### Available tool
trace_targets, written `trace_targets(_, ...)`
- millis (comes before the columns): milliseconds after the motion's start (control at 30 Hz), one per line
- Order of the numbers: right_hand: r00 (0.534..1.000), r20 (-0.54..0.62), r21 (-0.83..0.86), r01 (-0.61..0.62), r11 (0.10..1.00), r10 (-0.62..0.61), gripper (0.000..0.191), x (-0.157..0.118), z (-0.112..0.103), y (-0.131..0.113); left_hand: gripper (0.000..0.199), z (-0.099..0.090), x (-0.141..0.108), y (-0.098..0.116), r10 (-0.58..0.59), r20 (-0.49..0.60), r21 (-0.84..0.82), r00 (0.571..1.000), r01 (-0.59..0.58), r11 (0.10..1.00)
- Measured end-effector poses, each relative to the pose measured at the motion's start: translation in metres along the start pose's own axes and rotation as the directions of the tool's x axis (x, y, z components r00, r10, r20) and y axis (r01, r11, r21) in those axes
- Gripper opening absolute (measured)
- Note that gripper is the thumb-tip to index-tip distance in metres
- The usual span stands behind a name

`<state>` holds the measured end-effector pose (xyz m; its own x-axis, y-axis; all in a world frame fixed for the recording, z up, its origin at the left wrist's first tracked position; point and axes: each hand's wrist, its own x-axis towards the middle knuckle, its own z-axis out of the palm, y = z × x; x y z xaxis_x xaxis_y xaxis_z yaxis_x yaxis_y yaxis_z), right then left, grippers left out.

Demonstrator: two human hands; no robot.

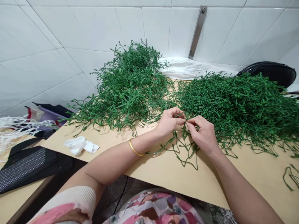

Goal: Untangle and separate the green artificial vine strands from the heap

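Near the middle of the table, my left hand and my right hand meet with their fingertips almost touching. Both pinch thin green cords, which hang down below my fingers in loose, knotted-looking loops onto the tabletop. Where exactly the fingertips grip is partly hidden. Behind my left hand rises a tall tangled heap of green cords with small forked ends. A wider, denser heap of the same cords lies just beyond my right hand.
A crumpled white tissue lies at the table's left. White netting and a black mesh item are on another surface at left. White cloth and a black case sit by the tiled wall. Loose green cords lie far right.
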<state>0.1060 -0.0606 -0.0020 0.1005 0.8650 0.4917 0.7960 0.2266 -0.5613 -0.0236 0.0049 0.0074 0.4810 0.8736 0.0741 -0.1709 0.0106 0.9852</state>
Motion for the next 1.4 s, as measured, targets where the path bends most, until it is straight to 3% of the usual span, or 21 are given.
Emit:
trace_targets(267,0.999,0.018,0.025,-0.042,0.999,0.041,0.009,0.000,0.002,0.000,0.012,-0.001,0.000,0.000,0.050,-0.013,0.048,0.999,-0.049,0.998)
trace_targets(667,1.000,0.030,-0.171,0.008,0.985,-0.003,0.007,-0.001,0.004,-0.001,0.012,0.005,-0.004,-0.001,0.058,-0.034,0.057,0.998,-0.055,0.997)
trace_targets(900,1.000,0.006,-0.078,-0.025,0.997,0.025,0.017,0.001,0.004,0.001,0.015,0.004,-0.002,-0.004,0.048,0.005,0.089,0.999,-0.048,0.995)
trace_targets(1033,0.991,-0.089,-0.081,0.092,0.992,-0.100,0.030,0.002,0.001,0.002,0.018,0.001,0.001,-0.006,0.011,-0.027,0.056,1.000,-0.009,0.998)
trace_targets(1133,0.974,0.008,-0.095,0.227,0.969,-0.227,0.039,0.003,0.001,0.000,0.018,0.000,0.001,-0.003,-0.033,-0.023,-0.002,0.999,0.033,0.999)
trace_targets(1200,0.970,0.035,-0.111,0.242,0.964,-0.240,0.039,0.003,0.001,0.000,0.019,0.000,0.001,0.000,-0.074,-0.015,-0.034,0.997,0.073,0.997)
trace_targets(1333,0.973,-0.165,-0.100,0.147,0.984,-0.162,0.025,0.003,-0.002,0.000,0.019,0.001,0.000,0.004,-0.119,-0.017,-0.052,0.993,0.118,0.992)
trace_targets(1400,0.977,-0.179,-0.068,0.108,0.992,-0.118,0.017,0.002,-0.003,0.001,0.018,0.001,0.000,0.004,-0.110,-0.023,-0.052,0.994,0.109,0.993)
